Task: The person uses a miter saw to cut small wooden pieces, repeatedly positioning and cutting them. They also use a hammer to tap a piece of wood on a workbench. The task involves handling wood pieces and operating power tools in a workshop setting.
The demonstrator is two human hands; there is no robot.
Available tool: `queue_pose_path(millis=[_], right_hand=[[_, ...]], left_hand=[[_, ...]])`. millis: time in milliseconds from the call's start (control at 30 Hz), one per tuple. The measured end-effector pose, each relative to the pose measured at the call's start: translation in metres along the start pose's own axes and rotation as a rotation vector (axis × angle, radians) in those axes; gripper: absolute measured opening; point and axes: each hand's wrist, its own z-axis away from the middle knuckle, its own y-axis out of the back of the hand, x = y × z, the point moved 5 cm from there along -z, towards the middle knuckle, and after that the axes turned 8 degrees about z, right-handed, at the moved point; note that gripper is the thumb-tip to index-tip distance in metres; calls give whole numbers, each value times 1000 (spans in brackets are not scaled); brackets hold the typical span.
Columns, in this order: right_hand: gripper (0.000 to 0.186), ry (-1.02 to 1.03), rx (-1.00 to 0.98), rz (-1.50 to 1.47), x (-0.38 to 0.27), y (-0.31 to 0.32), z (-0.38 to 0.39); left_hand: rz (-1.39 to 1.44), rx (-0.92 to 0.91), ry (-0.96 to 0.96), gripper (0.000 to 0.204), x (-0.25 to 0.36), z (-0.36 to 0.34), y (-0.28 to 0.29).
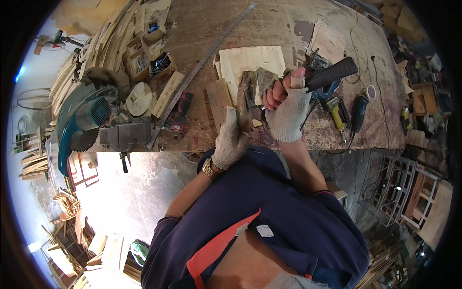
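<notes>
Both my hands wear knitted pale work gloves, with the right fingertips bare. My left hand (230,144) is closed around the lower end of a rough, dark brown strip of wood (245,98), held upright near the bench's front edge. Beside it, my right hand (290,108) is wrapped round a tool with a thick black handle (333,74) that sticks out up and to the right. A grey flat piece (265,81) shows between the strip and my right fingers; whether it belongs to the tool I cannot tell. Behind them lie a pale plywood sheet (252,58) and a brown board (220,98).
A long metal ruler (207,55) crosses the wooden bench (284,24). Left are a red-black drill (180,108), a vise (126,135) and a teal circular-blade saw (91,115). To the right lie a yellow-black nail gun (338,114), a corded grinder (359,111) and a blue power tool (329,89).
</notes>
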Motion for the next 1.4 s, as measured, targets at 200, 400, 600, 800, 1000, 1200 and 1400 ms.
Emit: queue_pose_path(millis=[200,400,600,800,1000,1200,1400], right_hand=[[55,-27,-3,-49,-3,5,-6],[55,-247,4,-113,-14,25,-26],[47,-213,-24,-132,-7,29,-21],[51,130,-220,-37,0,16,7],[50,343,-28,145,2,26,14],[58,684,-77,519,-7,26,17],[53,209,-454,-9,2,38,8]], left_hand=[[-23,-24,25,70,4,-2,6],[17,-269,71,58,7,-14,25],[296,-201,56,49,16,-28,24],[608,-325,357,38,21,-26,12],[545,-255,212,48,17,-22,8],[425,-278,165,46,9,-16,12],[431,-367,223,47,21,-20,16]])
